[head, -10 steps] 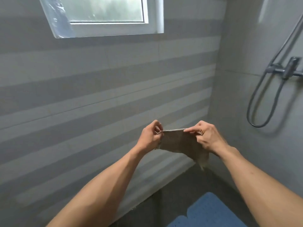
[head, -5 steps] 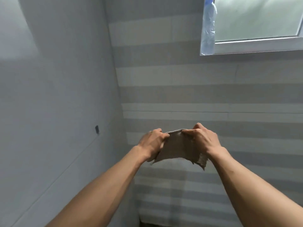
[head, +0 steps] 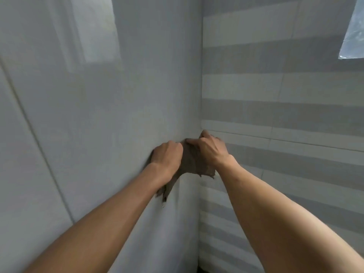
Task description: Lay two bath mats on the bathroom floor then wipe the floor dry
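Two hands bunching a brown cloth at chest height, in front of a bathroom wall corner.

Head view: left hand [head: 167, 157] and right hand [head: 211, 149] close together, both closed on a small brown cloth [head: 192, 162], fingers curled over its top edge, thumbs hidden behind. Cloth gathered between the hands, one ragged end hanging below the left wrist, another below the right. Held up in the air, probably to fold or bunch it into a pad for wiping. Plain grey wall [head: 98, 115] at left, striped tiled wall [head: 285, 115] at right, window corner [head: 352, 36] at top right. No bath mats and almost no floor visible, so wiping apparently not yet begun.
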